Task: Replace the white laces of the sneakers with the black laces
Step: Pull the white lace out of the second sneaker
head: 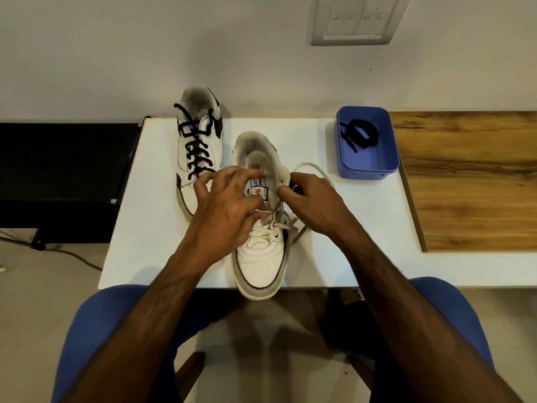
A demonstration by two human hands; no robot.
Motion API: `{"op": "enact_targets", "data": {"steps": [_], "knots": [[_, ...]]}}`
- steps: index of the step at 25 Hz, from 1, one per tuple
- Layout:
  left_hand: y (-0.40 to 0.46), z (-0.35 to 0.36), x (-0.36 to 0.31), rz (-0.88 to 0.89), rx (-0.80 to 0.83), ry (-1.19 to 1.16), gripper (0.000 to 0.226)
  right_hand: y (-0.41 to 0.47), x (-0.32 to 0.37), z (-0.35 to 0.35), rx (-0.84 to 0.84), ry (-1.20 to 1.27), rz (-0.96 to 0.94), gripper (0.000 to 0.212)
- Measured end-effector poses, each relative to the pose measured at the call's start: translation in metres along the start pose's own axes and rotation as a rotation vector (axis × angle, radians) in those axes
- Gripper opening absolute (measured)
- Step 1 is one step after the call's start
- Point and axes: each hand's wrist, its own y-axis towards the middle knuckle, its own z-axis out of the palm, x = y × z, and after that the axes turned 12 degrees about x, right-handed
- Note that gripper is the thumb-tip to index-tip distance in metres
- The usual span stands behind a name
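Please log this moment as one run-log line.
far white sneaker: black-laced | near white sneaker: white-laced | left hand: on tongue | right hand: pinching white lace | blue plastic tray: spare black lace

The white table (139, 228) carries two sneakers (260, 257) (197, 158), a blue tray (367, 167) and a wooden board (470, 181).

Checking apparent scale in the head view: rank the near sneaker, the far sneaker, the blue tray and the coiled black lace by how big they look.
1. Near sneaker, though it lies closer to the camera, which inflates it.
2. Far sneaker, probably the same true size.
3. Blue tray.
4. Coiled black lace, inside the tray.
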Motion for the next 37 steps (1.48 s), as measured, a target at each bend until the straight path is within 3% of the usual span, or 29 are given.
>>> {"op": "enact_targets", "data": {"steps": [4,6,8,11,14,16,18,22,25,30,33,37], "knots": [[-0.004,-0.014,0.007,-0.220,-0.253,-0.286,0.012,0.002,-0.002,-0.001,0.013,-0.023,0.005,0.026],[-0.006,-0.018,0.009,-0.286,-0.320,-0.323,0.015,0.003,-0.003,0.000,0.017,-0.024,0.003,0.029],[-0.005,-0.015,0.007,-0.259,-0.263,-0.225,0.017,0.002,-0.003,0.000,0.014,-0.023,0.002,0.031],[-0.003,-0.006,-0.001,-0.105,-0.040,-0.126,0.036,0.001,-0.002,0.001,0.005,-0.014,0.001,0.034],[-0.001,0.003,-0.004,0.020,0.079,0.016,0.022,0.001,-0.001,0.001,0.001,-0.008,0.003,0.031],[0.001,0.005,-0.003,0.048,0.048,0.052,0.007,0.001,0.000,0.001,0.001,-0.011,0.008,0.032],[0.001,0.001,-0.002,0.012,-0.028,-0.016,0.008,0.000,0.000,0.001,0.007,-0.017,0.008,0.031],[-0.005,-0.019,0.008,-0.280,-0.324,-0.304,0.009,0.002,-0.002,0.000,0.018,-0.011,0.000,0.027],[-0.007,-0.020,0.011,-0.282,-0.241,-0.186,0.011,0.002,-0.003,0.001,0.016,-0.013,-0.002,0.024],[0.000,0.000,-0.003,0.011,0.065,0.046,0.021,0.000,0.000,0.000,0.009,0.003,-0.003,0.023],[0.000,0.003,-0.001,0.027,0.017,0.047,0.011,-0.001,0.002,-0.001,0.012,-0.005,-0.003,0.023],[-0.002,-0.010,0.004,-0.178,-0.189,-0.158,0.011,0.000,-0.001,-0.002,0.024,0.000,-0.004,0.023]]}}
